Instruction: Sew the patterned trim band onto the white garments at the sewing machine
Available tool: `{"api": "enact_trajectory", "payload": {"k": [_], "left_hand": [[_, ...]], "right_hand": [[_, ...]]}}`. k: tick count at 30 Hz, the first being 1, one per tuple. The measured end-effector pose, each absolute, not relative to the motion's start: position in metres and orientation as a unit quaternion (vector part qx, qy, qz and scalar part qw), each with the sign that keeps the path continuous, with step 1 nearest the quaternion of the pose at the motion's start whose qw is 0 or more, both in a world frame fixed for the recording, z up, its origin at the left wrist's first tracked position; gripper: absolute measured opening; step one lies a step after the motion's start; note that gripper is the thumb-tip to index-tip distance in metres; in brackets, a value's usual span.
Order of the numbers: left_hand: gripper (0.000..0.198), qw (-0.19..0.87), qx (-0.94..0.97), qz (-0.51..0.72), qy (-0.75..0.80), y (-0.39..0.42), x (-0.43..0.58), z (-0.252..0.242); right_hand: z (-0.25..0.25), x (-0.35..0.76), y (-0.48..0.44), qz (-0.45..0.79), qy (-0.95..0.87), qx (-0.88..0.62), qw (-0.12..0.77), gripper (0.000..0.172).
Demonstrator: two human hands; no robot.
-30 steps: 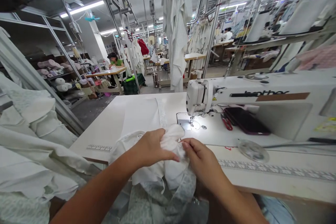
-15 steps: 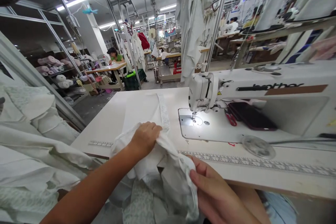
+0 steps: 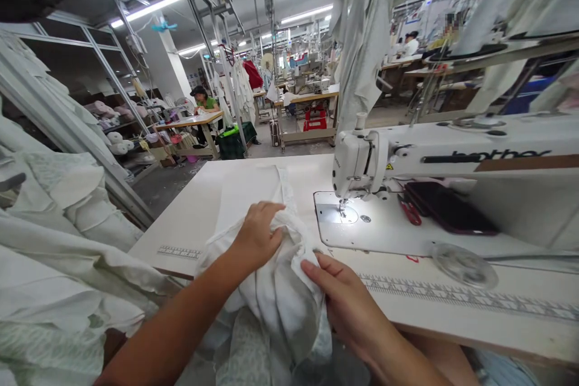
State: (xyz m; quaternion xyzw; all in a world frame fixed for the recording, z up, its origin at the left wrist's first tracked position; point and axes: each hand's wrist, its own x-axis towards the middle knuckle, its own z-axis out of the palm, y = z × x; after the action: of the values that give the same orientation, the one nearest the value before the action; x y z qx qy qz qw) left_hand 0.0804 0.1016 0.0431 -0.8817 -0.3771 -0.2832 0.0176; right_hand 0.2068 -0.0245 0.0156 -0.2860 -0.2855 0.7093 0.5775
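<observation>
A white garment (image 3: pixel 283 298) with pale green patterned parts lies bunched over the table's front edge, its lower folds hanging down. My left hand (image 3: pixel 259 234) grips the upper part of the cloth, thumb and fingers around a fold. Farther right and nearer to me, my right hand (image 3: pixel 339 283) pinches the garment's edge between thumb and fingers. A patterned strip of the cloth stretches away over the white tabletop (image 3: pixel 181 217). To the right stands a white sewing machine (image 3: pixel 362 160), with its lit needle (image 3: pixel 342 208) apart from the cloth.
Red-handled snips (image 3: pixel 411 211) and a dark phone (image 3: pixel 452 208) lie under the machine arm. A clear round disc (image 3: pixel 465 265) sits by a printed ruler strip (image 3: pixel 452 295). White fabric (image 3: pixel 58 241) is heaped at left. A person in green (image 3: pixel 203 104) sits farther back.
My right hand has moved left with the garment's edge, closer to my left hand. My left thumb now shows, and the cloth between the hands is more gathered. The view has shifted slightly.
</observation>
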Motion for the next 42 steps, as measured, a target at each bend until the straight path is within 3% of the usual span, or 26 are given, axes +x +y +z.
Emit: {"api": "enact_trajectory", "payload": {"k": [4, 6, 8, 11, 14, 18, 25, 30, 34, 37, 42], "left_hand": [[0.021, -0.317, -0.789, -0.34, -0.402, 0.047, 0.054, 0.022], [0.021, -0.403, -0.734, -0.356, -0.415, 0.028, 0.051, 0.013], [0.015, -0.379, -0.726, -0.386, -0.424, 0.02, 0.053, 0.008], [0.002, -0.253, -0.782, -0.44, -0.362, 0.022, 0.055, 0.006], [0.01, -0.109, -0.865, -0.442, -0.212, 0.028, 0.049, 0.009], [0.017, 0.031, -0.932, -0.351, -0.082, 0.032, 0.034, 0.018], [0.018, 0.064, -0.969, -0.238, -0.002, 0.036, 0.022, 0.039], [0.016, -0.114, -0.964, -0.22, -0.097, 0.03, 0.03, 0.047], [0.006, -0.3, -0.89, -0.176, -0.294, 0.022, 0.038, 0.056], [0.008, -0.428, -0.791, -0.136, -0.414, 0.021, 0.042, 0.057], [0.022, -0.63, -0.66, -0.103, -0.397, 0.025, 0.045, 0.054]], "right_hand": [[-0.003, 0.21, -0.02, 0.693, -0.264, -0.315, 0.592, 0.024], [-0.007, 0.207, -0.018, 0.692, -0.266, -0.314, 0.594, 0.025], [-0.008, 0.203, -0.017, 0.695, -0.262, -0.315, 0.592, 0.025], [-0.005, 0.2, -0.016, 0.706, -0.238, -0.318, 0.587, 0.024], [-0.001, 0.199, -0.017, 0.719, -0.221, -0.318, 0.577, 0.024], [0.003, 0.198, -0.02, 0.742, -0.211, -0.324, 0.547, 0.024], [0.003, 0.198, -0.025, 0.749, -0.236, -0.343, 0.515, 0.022], [-0.003, 0.205, -0.026, 0.698, -0.336, -0.374, 0.51, 0.021], [-0.002, 0.215, -0.03, 0.548, -0.528, -0.426, 0.49, 0.028], [0.004, 0.221, -0.035, 0.438, -0.65, -0.427, 0.452, 0.021], [0.014, 0.225, -0.04, 0.397, -0.704, -0.434, 0.398, 0.012]]}}
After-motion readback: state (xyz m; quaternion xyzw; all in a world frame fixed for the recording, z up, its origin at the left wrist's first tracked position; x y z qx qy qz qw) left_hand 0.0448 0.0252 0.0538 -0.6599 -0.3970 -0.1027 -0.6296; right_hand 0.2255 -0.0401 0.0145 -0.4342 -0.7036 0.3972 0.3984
